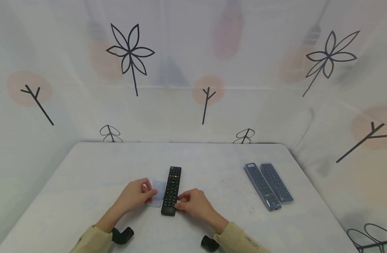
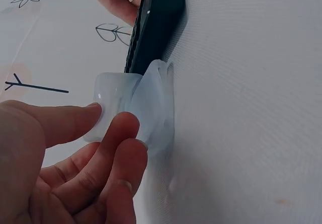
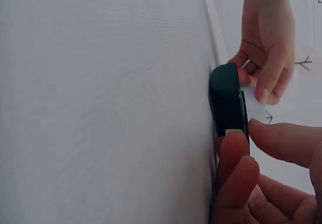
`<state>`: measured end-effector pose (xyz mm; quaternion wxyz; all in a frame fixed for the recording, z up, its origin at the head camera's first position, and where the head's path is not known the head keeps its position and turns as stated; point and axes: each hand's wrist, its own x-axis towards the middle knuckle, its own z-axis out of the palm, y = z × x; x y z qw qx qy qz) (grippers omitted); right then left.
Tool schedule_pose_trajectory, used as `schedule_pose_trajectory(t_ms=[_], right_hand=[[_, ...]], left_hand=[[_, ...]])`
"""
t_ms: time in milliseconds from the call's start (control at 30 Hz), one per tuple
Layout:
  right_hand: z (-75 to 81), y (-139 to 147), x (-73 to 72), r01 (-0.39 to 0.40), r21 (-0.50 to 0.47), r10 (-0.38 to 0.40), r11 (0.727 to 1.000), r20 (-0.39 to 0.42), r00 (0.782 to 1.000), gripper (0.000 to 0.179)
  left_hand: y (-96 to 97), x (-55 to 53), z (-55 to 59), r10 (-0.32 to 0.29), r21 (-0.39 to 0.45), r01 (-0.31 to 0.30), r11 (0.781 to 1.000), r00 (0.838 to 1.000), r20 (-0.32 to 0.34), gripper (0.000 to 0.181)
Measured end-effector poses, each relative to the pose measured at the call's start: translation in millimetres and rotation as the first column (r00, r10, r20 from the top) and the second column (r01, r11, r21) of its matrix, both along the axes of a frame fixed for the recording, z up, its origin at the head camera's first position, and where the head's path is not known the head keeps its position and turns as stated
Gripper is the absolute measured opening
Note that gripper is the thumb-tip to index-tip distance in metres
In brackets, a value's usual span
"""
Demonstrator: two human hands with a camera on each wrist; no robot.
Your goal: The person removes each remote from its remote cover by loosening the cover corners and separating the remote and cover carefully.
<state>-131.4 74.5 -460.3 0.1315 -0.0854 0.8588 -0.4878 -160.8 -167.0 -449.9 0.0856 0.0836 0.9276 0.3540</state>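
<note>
A black remote control (image 1: 172, 189) lies face up near the middle of the table, its far end leaning slightly right. My right hand (image 1: 196, 206) grips its lower right edge, thumb by the buttons and fingers against the side (image 3: 225, 98). Just left of the remote is a clear, bluish plastic sleeve (image 1: 159, 188), partly covered by my left hand (image 1: 135, 194). That hand pinches the sleeve between thumb and fingers. In the left wrist view the thin film (image 2: 151, 108) stands open at one edge, close against the remote (image 2: 161, 27); whether they touch I cannot tell.
Two more remotes, one longer (image 1: 263, 186) and one shorter (image 1: 277, 182), lie side by side in clear wrapping at the table's right. Behind the white table (image 1: 117, 158) hangs a pale patterned cloth (image 1: 168, 116), which also runs along both sides.
</note>
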Motion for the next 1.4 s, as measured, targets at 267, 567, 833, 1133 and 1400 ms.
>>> schedule_pose_trajectory(t_ms=[267, 567, 833, 1133, 1400], right_hand=[[3.3, 10, -1.1, 0.01, -0.02, -0.01, 1.0, 0.007, 1.0, 0.03], [16.0, 28, -4.9, 0.076, -0.058, -0.077, 0.995, -0.004, 0.997, 0.032], [22.4, 47, -5.8, 0.152, -0.106, -0.155, 0.983, -0.019, 0.988, 0.037], [28.4, 75, -4.9, 0.225, -0.165, -0.234, 0.96, -0.033, 0.972, 0.035], [27.1, 112, -6.2, 0.326, -0.13, -0.33, 0.937, -0.017, 0.944, 0.036]], left_hand=[[-1.0, 1.5, -0.3, 0.011, -0.013, -0.011, 1.0, 1.0, 0.009, 0.022], [-1.8, 1.0, -2.2, -0.007, -0.011, 0.007, 1.0, 1.0, -0.007, 0.021], [-2.5, 3.2, -0.6, 0.005, -0.002, -0.005, 1.0, 1.0, -0.02, 0.021], [-2.5, 4.1, -2.1, 0.029, 0.016, -0.029, 0.999, 0.999, -0.024, 0.022], [-3.6, 2.6, -5.7, 0.021, 0.074, -0.018, 0.997, 0.999, -0.041, 0.019]])
